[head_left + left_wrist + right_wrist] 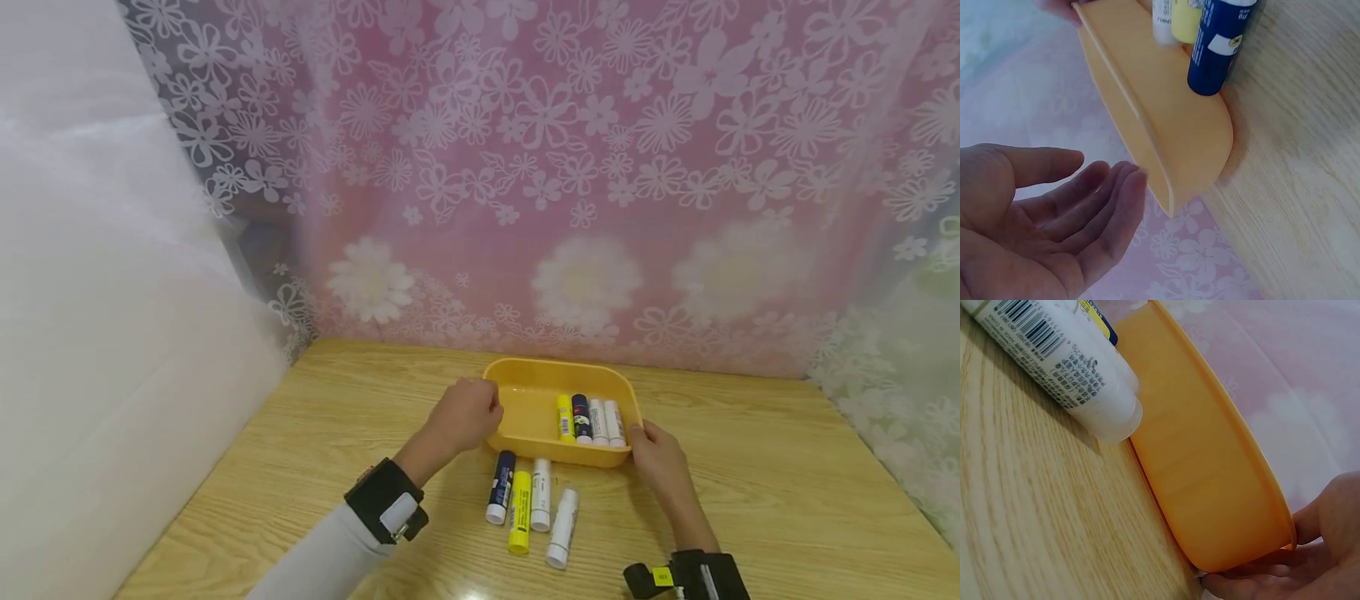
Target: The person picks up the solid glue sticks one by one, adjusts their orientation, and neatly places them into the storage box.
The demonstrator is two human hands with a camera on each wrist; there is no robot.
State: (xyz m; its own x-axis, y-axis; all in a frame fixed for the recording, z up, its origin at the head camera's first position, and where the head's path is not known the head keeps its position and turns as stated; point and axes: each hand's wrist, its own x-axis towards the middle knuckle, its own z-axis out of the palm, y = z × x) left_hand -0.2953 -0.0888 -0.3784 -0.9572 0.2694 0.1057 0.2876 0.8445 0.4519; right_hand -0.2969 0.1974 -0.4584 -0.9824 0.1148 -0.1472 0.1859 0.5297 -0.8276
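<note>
A yellow plastic tray (527, 408) stands on the table. Inside its right half lie a yellow glue stick (565, 418), a dark blue one (581, 417) and two white ones. My right hand (662, 454) grips the tray's right end, thumb at the rim and fingers under it in the right wrist view. At the left end, my left hand (465, 412) has loosely bent fingers close to the rim; the left wrist view shows its thumb apart from them. In front of the tray lie a dark blue glue stick (501, 487), a yellow one (520, 512) and two white ones (562, 528).
The wood-grain table (787, 467) extends on both sides of the tray. A pink floral curtain (562, 167) hangs behind it, with a white sheet (135, 292) along the left and a pale floral sheet (900, 358) on the right.
</note>
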